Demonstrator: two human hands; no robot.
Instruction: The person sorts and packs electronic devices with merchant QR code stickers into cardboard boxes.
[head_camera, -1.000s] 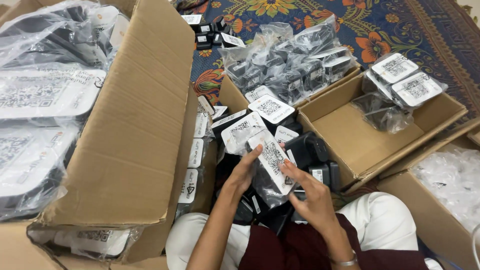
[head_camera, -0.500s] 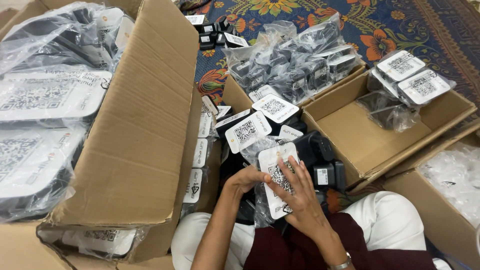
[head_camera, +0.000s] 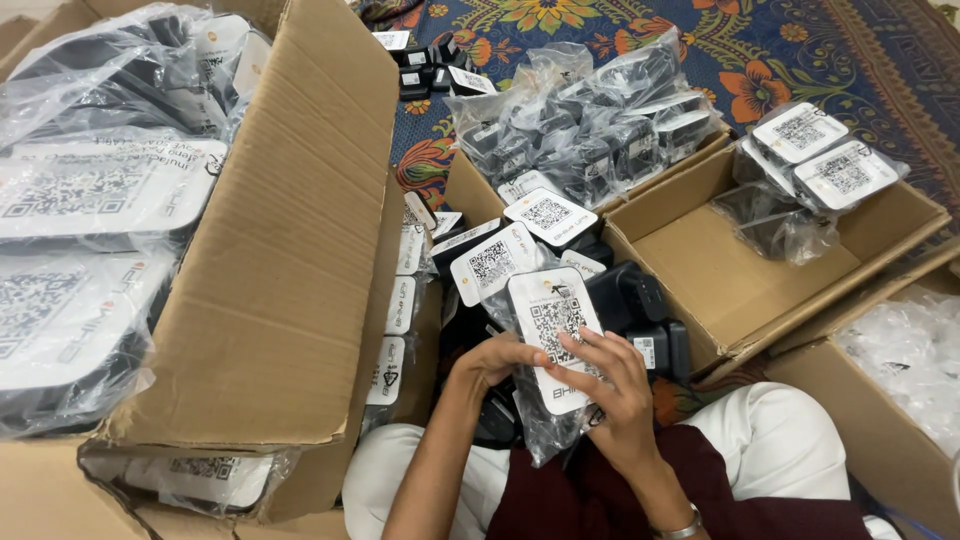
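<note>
Both hands on 1 bagged device (head_camera: 558, 345), held over my lap just in front of the pile (head_camera: 530, 240) of loose ones. My left hand (head_camera: 492, 358) curls around its left edge, fingers closed on the plastic; my right hand (head_camera: 612, 385) lies across the lower front, fingers spread narrow and pressing the bag, so both are gripping it. The device is a black block with a white face card carrying a square code pattern, sealed in a clear crinkly bag (head_camera: 540, 430) that hangs loose below my hands. Progress, as I judge it: early to middle. The small box (head_camera: 745, 290) to my right holds only 2 or 3 bagged units (head_camera: 820, 155) at its far end, floor mostly bare cardboard. A heap of bagged units (head_camera: 590, 120) sits in another box behind the pile, and several more white-faced units lie loose between the boxes. The big box (head_camera: 290, 230) on my left is packed with larger bagged white-faced items (head_camera: 90, 190). Another box (head_camera: 900, 360) at far right shows clear plastic inside, contents hard to make out. So plenty left to handle, this 1 in hand not yet set down anywhere. Patterned rug (head_camera: 820, 50) under everything.
</note>
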